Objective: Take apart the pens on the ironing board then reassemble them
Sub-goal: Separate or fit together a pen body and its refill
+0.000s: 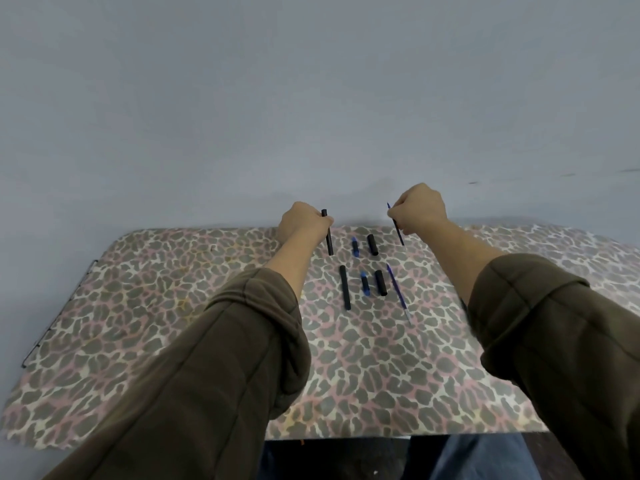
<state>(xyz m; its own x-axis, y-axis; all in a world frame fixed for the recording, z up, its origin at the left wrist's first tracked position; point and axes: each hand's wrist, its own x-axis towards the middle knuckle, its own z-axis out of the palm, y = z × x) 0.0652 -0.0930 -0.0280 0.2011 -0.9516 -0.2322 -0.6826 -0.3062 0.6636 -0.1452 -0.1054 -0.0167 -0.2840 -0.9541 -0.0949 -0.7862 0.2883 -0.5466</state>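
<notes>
bare ironing board (138,323) at left and along near edge; cluttered at far middle by loose pen parts (380,283); blocked behind by wall (311,98)

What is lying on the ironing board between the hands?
On its leopard-print cover: one long black barrel, two blue pieces, two short black tubes, one blue refill. Sleeved forearms hide the board beneath them.
</notes>
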